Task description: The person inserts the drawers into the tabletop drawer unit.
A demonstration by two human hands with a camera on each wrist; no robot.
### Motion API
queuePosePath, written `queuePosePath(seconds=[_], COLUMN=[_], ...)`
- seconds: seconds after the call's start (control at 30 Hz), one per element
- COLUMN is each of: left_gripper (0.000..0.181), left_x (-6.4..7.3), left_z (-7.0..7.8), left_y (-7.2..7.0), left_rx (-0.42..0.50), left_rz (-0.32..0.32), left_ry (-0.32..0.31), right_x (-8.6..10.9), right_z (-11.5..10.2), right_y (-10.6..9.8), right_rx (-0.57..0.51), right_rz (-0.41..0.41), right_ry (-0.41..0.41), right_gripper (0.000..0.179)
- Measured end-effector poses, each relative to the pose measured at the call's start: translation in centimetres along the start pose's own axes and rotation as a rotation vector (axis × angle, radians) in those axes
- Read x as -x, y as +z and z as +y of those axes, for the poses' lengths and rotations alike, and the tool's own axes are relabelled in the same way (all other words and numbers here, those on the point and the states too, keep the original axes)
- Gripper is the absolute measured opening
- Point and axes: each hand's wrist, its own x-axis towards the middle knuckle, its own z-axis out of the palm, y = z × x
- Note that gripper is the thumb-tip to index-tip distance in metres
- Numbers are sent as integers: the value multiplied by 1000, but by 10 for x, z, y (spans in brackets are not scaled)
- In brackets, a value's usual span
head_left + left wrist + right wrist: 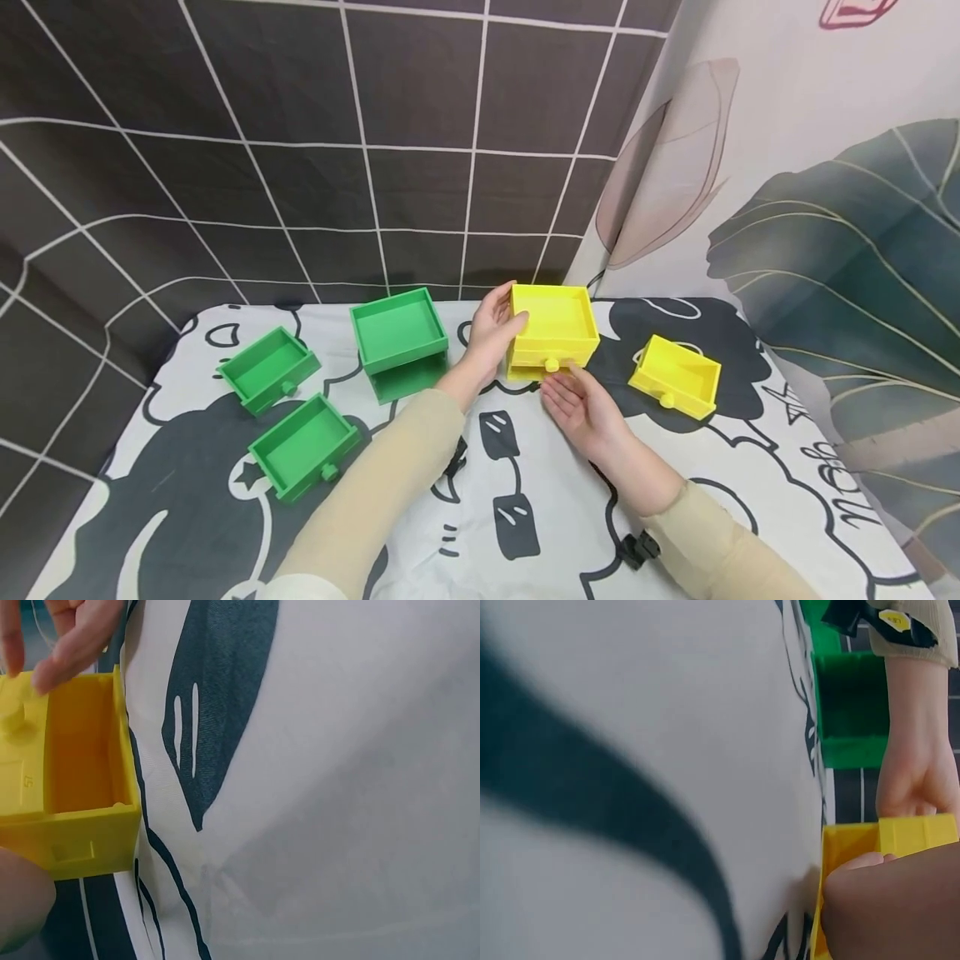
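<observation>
A small yellow cabinet [557, 312] stands at the back of the cloth, with a drawer front and round knob [552, 365] in its upper slot. Its lower slot [84, 746] is a bare opening in the left wrist view. My left hand [491, 332] grips the cabinet's left side, thumb over the top edge. My right hand [588, 410] is just in front, palm turned inward, fingers loosely bent, fingertips right at the drawer front below the knob. A loose yellow drawer [677, 377] lies to the right of the cabinet.
A green cabinet [400, 332] with an open lower slot stands left of the yellow one. Two loose green drawers, one farther back [268, 368] and one nearer [303, 447], lie to its left. A dark gridded cloth [420, 192] rises behind the patterned cloth [555, 533].
</observation>
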Motion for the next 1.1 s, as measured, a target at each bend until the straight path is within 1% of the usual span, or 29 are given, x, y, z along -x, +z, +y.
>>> queuePosePath(seconds=[0.17,0.33,0.4,0.6,0.67,0.83,0.9,1.1], left_gripper=[56,57,57,56,56,56,56,56], left_x=[-1,0,0,0,0,0,0,0], left_z=[-1,0,0,0,1,1,1,0], left_y=[2,0,0,2,3,3,2,3], left_rx=[12,8,7,10,8,1,1,2], left_rz=[12,25,24,13,13,9,9,10], left_ry=[16,5,-2,0,-4,2,4,9], right_x=[7,17,20,28,30,35,36,44], right_z=[-11,-21,-24,-32,-34,-40,-42,-49], right_y=[-21,-37,-42,-56,-61,-76,-82,-101], right_rx=[-12,-43,-59,-94,-112,-160,-175,-165], right_rz=[39,68,66,84,80,62,55,32], right_ry=[11,17,22,39,48,58,61,40], right_gripper=[38,36,35,46,44,30,29,29])
